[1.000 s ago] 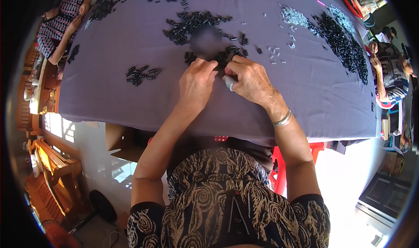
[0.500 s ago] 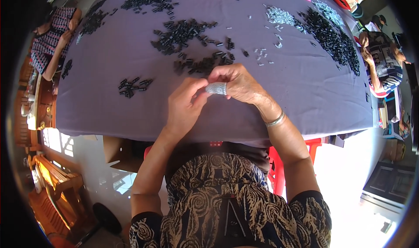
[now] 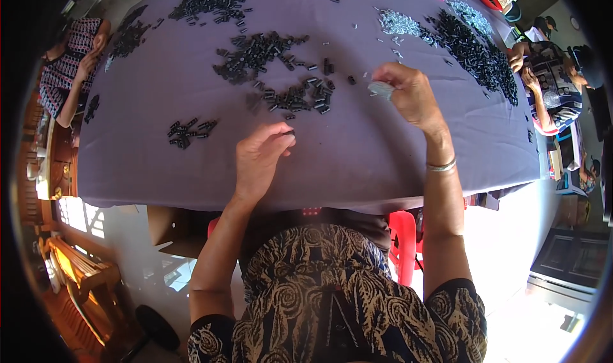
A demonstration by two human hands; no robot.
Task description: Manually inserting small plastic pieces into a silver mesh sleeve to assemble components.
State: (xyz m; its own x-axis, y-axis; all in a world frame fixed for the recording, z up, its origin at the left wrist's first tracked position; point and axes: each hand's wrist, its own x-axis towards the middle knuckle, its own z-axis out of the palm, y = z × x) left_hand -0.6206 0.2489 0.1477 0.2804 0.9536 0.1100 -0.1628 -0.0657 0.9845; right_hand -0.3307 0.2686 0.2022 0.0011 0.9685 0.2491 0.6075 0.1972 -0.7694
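My left hand point(image 3: 258, 155) is above the near middle of the purple-grey cloth. Thumb and fingertips pinch a small black cylindrical piece point(image 3: 290, 135), mostly covered by the fingers. A loose group of black cylindrical pieces point(image 3: 297, 99) lies just beyond it. Out to the right, my right hand point(image 3: 412, 98) reaches over the cloth where small clear pieces point(image 3: 396, 54) lie scattered. Its thumb is wrapped in a silvery-grey covering point(image 3: 382, 90). The fingers are bent together toward the thumb, and whatever they hold is hidden.
Larger piles of black pieces point(image 3: 255, 56) spread across the table point(image 3: 357, 165). A smaller group point(image 3: 185, 132) lies at left. Clear pieces point(image 3: 399, 22) are heaped at the far right beside a long black pile point(image 3: 476, 56). People point(image 3: 73, 69) sit at both sides.
My hands have come apart. The right one has swung right and away from me, to the clear pieces; the left has stayed nearly in place, and a black piece now shows in its fingers.
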